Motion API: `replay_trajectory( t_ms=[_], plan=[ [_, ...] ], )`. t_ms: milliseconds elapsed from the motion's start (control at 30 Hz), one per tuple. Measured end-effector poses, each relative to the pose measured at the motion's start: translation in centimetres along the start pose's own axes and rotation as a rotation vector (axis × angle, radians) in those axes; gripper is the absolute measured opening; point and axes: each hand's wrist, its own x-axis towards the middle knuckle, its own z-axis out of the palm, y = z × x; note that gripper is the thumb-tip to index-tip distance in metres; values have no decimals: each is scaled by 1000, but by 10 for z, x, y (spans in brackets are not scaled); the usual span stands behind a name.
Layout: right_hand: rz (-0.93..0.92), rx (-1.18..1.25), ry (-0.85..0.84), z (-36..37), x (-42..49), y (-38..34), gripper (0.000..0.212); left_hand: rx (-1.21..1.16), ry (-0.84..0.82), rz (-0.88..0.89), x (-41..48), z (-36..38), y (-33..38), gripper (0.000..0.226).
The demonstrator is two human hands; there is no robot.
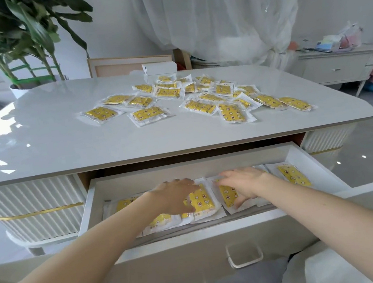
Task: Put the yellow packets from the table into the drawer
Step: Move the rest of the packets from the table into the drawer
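Observation:
Several yellow packets in clear wrappers lie scattered over the far half of the white table. Below the tabletop the white drawer stands pulled out, with a row of yellow packets lying flat inside. My left hand rests with spread fingers on a packet in the drawer's middle. Just to the right, my right hand lies on a neighbouring packet, fingers spread and thumb at its near edge. Another packet lies at the drawer's right end.
A small white box stands at the table's far edge. A potted plant is at the back left, white curtains behind. A low cabinet with clutter stands at the right. The drawer's handle faces me.

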Motion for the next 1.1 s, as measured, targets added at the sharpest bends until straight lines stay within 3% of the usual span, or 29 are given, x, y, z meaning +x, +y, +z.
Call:
replay_trajectory(
  t_ms=[100,233,400,500,767,900,967,1100],
  plan=[
    [-20,81,123,-27,-15,-15,50,-85,26,-60,-20,-26,-7,46],
    [-80,230,313,-67,-41,-29,31,-145,115,-103,-58,-63,-14,30],
    [-26,545,579,-95,-47,-13,20,-295,346,-158,-83,-96,-37,17],
    [59,673,685,-101,-31,6,26,-293,433,-197,-79,-109,-58,16],
    [464,599,541,-94,35,52,61,-211,463,-328,-28,-108,-96,52],
    [601,633,480,-84,56,63,65,-212,440,-395,-1,-98,-114,63],
    [595,620,509,-82,60,57,61,-282,442,-435,12,-92,-116,65],
    [381,635,624,-98,65,37,46,-310,501,-507,35,-89,-115,61]
  ],
)
